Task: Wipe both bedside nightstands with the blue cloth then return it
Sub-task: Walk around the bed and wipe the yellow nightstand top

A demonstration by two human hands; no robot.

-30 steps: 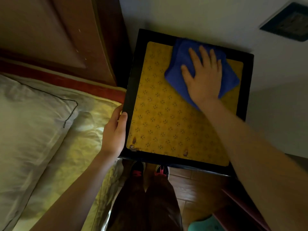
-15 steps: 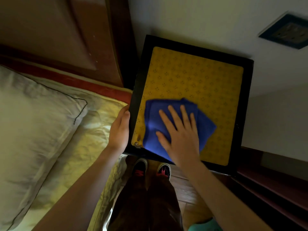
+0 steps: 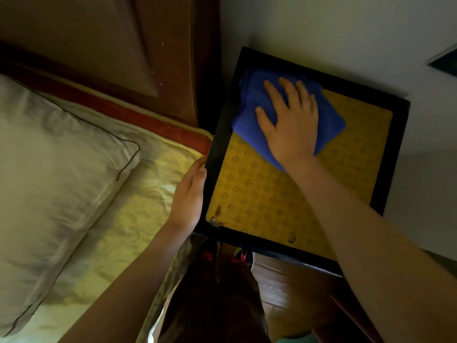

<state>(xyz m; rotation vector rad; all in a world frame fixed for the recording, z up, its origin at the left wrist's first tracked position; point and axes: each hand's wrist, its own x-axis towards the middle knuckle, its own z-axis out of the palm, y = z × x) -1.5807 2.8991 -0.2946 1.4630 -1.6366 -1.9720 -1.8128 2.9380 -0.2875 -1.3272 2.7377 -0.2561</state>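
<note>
A nightstand [image 3: 385, 154] with a black frame and a yellow patterned top stands against the wall, right of the bed. The folded blue cloth [image 3: 249, 107] lies on its far left corner. My right hand [image 3: 289, 122] presses flat on the cloth, fingers spread and pointing toward the wall. My left hand [image 3: 189, 196] grips the nightstand's left edge near the front corner, thumb on top of the black frame.
The bed with a white pillow [image 3: 49, 174] and pale yellow sheet [image 3: 138, 219] lies to the left, its brown headboard [image 3: 111, 45] behind. My shoes [image 3: 227, 256] stand on the wooden floor below the nightstand's front edge. A dark frame [image 3: 445, 63] shows at the right edge.
My right hand slid the cloth from the far right corner to the near left area, then up to the far left corner. The left hand stayed on the edge.
</note>
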